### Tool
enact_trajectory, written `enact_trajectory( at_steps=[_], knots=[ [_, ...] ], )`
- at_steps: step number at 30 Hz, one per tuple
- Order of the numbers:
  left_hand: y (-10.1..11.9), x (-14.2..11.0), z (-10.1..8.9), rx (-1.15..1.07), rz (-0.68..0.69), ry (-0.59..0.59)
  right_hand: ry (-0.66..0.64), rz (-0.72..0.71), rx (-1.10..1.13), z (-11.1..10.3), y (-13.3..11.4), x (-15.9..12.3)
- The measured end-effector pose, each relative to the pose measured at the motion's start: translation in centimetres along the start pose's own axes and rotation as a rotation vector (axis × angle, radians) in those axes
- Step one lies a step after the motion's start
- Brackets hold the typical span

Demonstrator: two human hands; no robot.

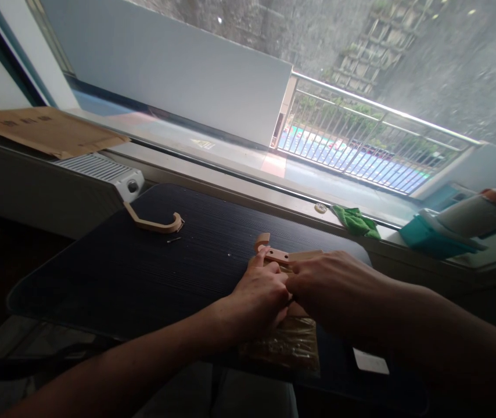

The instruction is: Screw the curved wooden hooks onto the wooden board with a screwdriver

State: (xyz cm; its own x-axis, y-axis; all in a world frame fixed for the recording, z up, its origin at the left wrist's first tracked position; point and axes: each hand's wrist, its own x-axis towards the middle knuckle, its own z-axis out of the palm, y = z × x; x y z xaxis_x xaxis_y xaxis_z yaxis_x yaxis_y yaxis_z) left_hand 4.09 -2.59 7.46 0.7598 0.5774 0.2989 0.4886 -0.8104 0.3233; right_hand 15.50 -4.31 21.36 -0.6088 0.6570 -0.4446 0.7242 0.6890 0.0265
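Observation:
A pale wooden hook with a curled end and two dark holes in its flat side lies near the table's right side. My left hand is closed on it, one finger pressed near the curl. Against it sits my right hand, fingers curled by the hook's straight part; what they pinch, if anything, is hidden. Below both hands is a package in shiny, crinkled plastic, brownish inside. A second wooden hook rests on the table farther left, with small screws beside its curl.
The dark table stands against a window sill. A green cloth, a small round object and a teal container are on the sill. A brown envelope covers part of a radiator. A white card lies near the front edge.

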Motion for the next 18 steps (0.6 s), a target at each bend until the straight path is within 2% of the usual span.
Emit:
enact_trajectory(
  at_steps=[4, 6, 8, 13, 18],
  knots=[
    [0.2, 0.0, -0.5, -0.029, -0.002, -0.031, 0.035, 0.12, 0.048, 0.9, 0.5, -0.2],
    [0.2, 0.0, -0.7, -0.047, 0.006, -0.032, 0.052, 0.213, 0.049, 1.0, 0.6, -0.4],
    [0.2, 0.0, -0.7, -0.055, 0.012, -0.024, 0.048, 0.242, 0.04, 0.8, 0.6, -0.7],
    [0.1, 0.0, -0.4, -0.034, 0.007, 0.012, 0.023, 0.05, 0.022, -0.1, -0.1, -0.8],
    [0.3, 0.0, -0.4, -0.028, -0.018, -0.016, 0.032, -0.007, 0.049, 0.1, -0.3, -0.6]
  ],
)
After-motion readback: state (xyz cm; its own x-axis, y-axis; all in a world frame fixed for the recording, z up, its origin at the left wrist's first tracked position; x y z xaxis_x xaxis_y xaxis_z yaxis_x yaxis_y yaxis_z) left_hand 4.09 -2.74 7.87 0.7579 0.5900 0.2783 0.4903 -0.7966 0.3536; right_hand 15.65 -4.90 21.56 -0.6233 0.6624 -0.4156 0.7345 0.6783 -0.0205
